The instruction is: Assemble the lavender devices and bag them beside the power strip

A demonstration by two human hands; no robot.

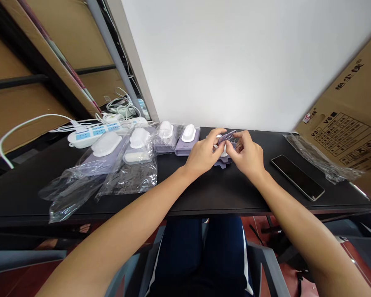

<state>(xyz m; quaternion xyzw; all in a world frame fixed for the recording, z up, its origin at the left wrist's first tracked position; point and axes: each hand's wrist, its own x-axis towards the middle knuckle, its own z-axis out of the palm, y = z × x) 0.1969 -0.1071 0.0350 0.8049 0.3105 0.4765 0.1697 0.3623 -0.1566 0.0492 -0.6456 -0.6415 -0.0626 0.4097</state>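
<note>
My left hand [204, 152] and my right hand [247, 154] meet above the black table, fingertips pinched on a small thin purple piece [226, 136] that looks partly wrapped in clear film. Just below them lies a purple item with a wavy edge [223, 162] and some white on it, mostly covered by my fingers. Left of my left hand rests a flat purple case with a white oval part [189, 133] on top. Farther left, similar purple and white items [166, 132] lie in clear plastic bags [132, 177].
A smartphone [297, 177] lies right of my hands, with crumpled clear plastic [321, 159] behind it. A cardboard box [346, 123] leans at the right. White power strips [94, 134] and cables fill the back left. A white panel [235, 62] rises behind the table.
</note>
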